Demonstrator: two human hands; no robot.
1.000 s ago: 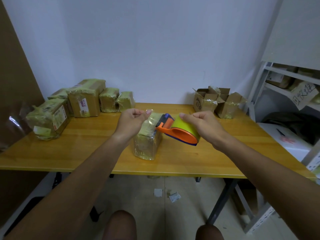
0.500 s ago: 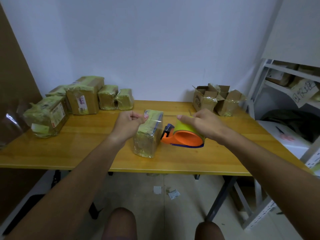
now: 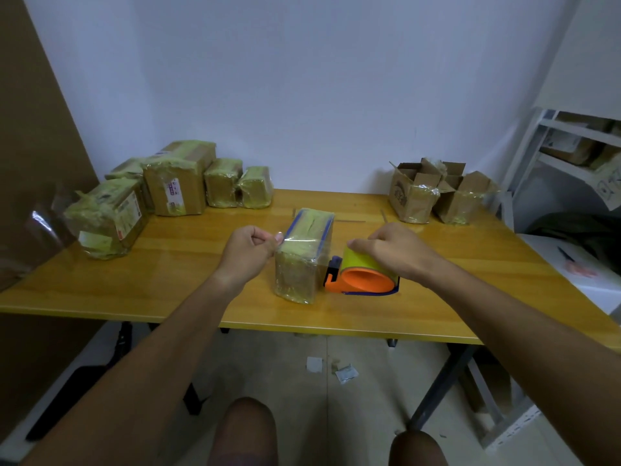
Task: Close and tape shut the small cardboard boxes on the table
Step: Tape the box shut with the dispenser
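A small taped box point(image 3: 304, 260) was stood upright near the front edge of the worktop point(image 3: 188, 264), and every other place is given from it. Just beside its left top edge, the left hand point(image 3: 248, 250) was held with its fingers point(image 3: 277, 237) pinched on what appeared to be the free end of clear tape drawn over the box. Just beside the box on its right, the tape dispenser point(image 3: 364, 275) was set down on the worktop, and the right hand point(image 3: 398, 252) was curled over its yellow-green roll, grasping it.

This box was judged nearly finished, with film already wrapped round its sides. Behind it and to the left, a group of wrapped parcels point(image 3: 174, 190) was taken as completed work. Behind it and to the right, two open boxes point(image 3: 440, 196) were left with flaps up, so closing and taping were still to be done there.

The tape strand itself could hardly be made out, and whether it had been cut could not be told. The box's top seam was hidden under glare, and the shelf at the far right was cut off.
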